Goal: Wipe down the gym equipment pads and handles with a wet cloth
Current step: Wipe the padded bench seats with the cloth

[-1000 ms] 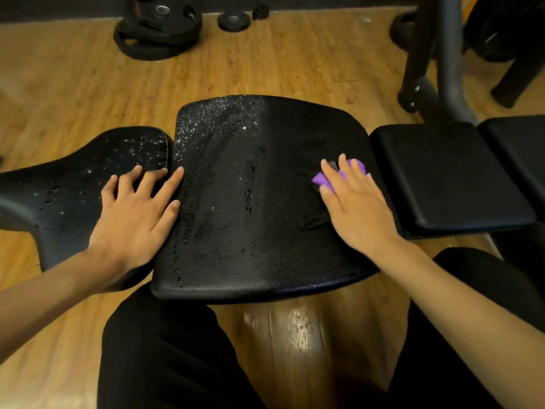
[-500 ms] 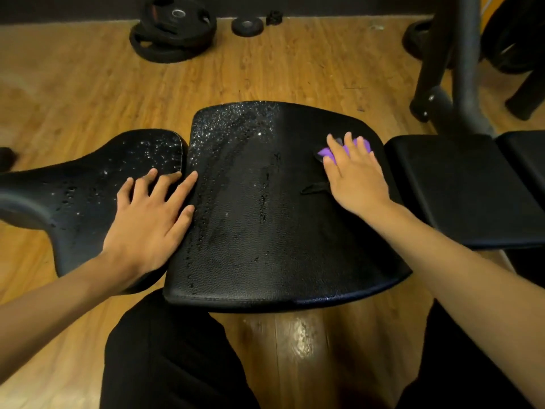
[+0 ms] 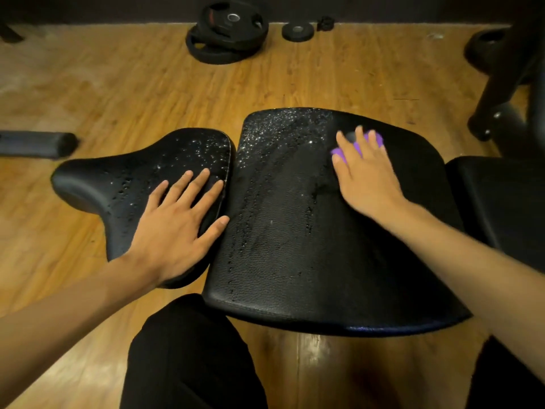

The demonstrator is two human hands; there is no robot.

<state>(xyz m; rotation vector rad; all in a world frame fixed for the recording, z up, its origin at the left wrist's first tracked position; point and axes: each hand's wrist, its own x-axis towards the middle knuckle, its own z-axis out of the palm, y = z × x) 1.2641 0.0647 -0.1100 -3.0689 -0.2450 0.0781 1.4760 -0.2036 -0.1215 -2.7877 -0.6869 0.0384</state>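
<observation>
A wide black bench pad [image 3: 295,231] fills the middle of the view, its left half beaded with water drops. My right hand [image 3: 365,175] lies flat with straight fingers on a purple cloth [image 3: 373,141], pressing it onto the pad's far right part; most of the cloth is hidden under the fingers. To the left sits a narrower black seat pad [image 3: 124,184], also speckled with drops. My left hand [image 3: 174,222] rests flat on that seat pad with fingers spread, thumb near the gap between the two pads.
Another black pad [image 3: 498,199] adjoins on the right. Black weight plates [image 3: 227,33] and smaller discs [image 3: 296,31] lie on the wooden floor at the back. A dark machine frame [image 3: 501,84] stands at the far right, a grey padded roller [image 3: 35,144] at the left. My dark trouser legs are below.
My right hand has slid the purple cloth away from me, up the pad toward its far edge. The left hand has stayed flat on the seat pad. The view has shifted.
</observation>
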